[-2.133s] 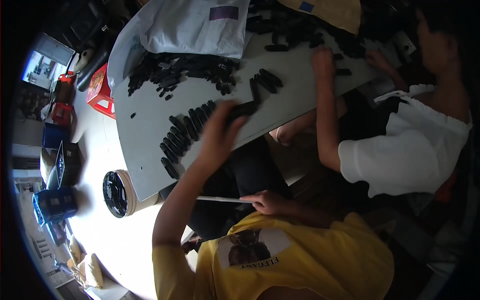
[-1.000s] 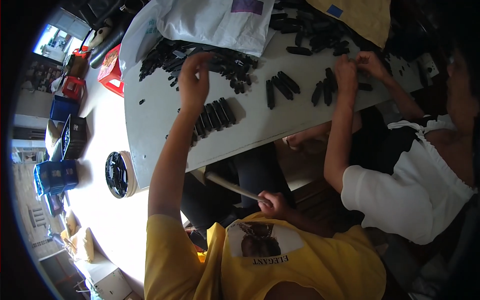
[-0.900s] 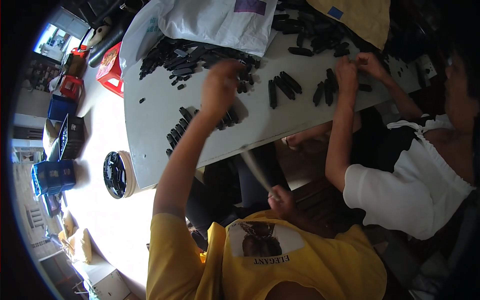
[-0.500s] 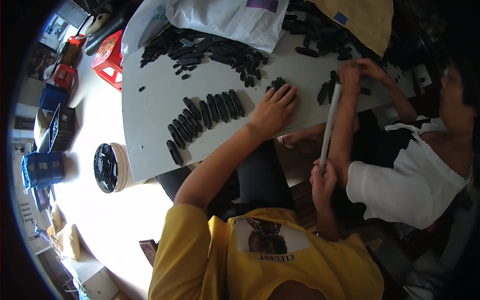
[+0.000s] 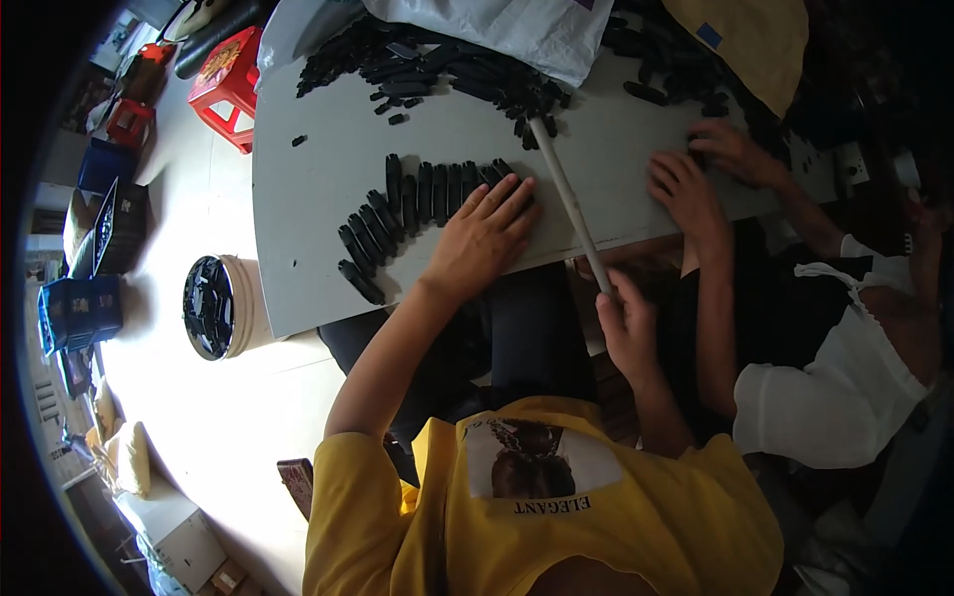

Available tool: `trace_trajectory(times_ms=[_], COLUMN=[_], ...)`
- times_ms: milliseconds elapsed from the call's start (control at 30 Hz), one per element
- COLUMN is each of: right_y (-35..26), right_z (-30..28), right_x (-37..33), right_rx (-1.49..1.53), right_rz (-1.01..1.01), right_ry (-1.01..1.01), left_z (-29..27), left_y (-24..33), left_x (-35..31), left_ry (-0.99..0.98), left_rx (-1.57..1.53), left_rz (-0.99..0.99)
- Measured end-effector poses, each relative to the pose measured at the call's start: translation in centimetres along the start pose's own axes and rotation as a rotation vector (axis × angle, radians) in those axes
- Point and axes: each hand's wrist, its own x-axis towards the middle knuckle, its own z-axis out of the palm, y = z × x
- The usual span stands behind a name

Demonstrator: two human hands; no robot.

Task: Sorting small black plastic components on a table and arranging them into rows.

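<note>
Black parts [image 5: 425,193] on table [image 5: 616,139], side by side in a curved row, from near the left edge to under my left hand [image 5: 485,238]. One part sits farther out than its neighbours. My left hand is palm down, fingers stretched out and slightly apart, over the row's right end; can't tell what's under the palm. My right hand [image 5: 628,323] is closed round the near end of a pale stick [image 5: 568,204], just off the near table edge. Stick slants far and left; its tip is at the right side of the left heap [image 5: 437,70], touching or above, can't tell. Small black piece [image 5: 298,141] alone, left. White bag [image 5: 497,25] beyond the left heap. Right heap [image 5: 656,60] at the far right, brown bag [image 5: 750,45] beside it. Co-worker in a white top [image 5: 835,412] to my right, both hands [image 5: 691,194] over the table. Bucket [image 5: 248,298] of black pieces on the floor, left. Red stool [image 5: 224,84] far left; blue crate [image 5: 84,313] left, well apart from the table.
</note>
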Motion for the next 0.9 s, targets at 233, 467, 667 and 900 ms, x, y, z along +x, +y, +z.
trace_trajectory(times_ms=[233, 467, 667, 900], right_y=[-3.2, -6.5, -5.8, -7.7], right_z=[1.5, 2.5, 2.4, 2.6], right_x=[4.4, 5.9, 6.8, 6.5], right_rx=[-0.401, -0.721, -0.78, -0.505], right_rz=[-0.379, -0.257, -0.133, -0.56], right_ry=[-0.049, -0.096, -0.19, 0.068], left_z=[-0.4, 0.4, 0.0, 0.4], left_y=[0.6, 0.7, 0.6, 0.9], left_x=[-3.5, -4.6, -5.2, -4.1], left_ry=[0.225, 0.269, 0.386, 0.358], left_rx=[-0.057, -0.027, -0.114, -0.21], left_rz=[-0.104, -0.087, -0.107, -0.134])
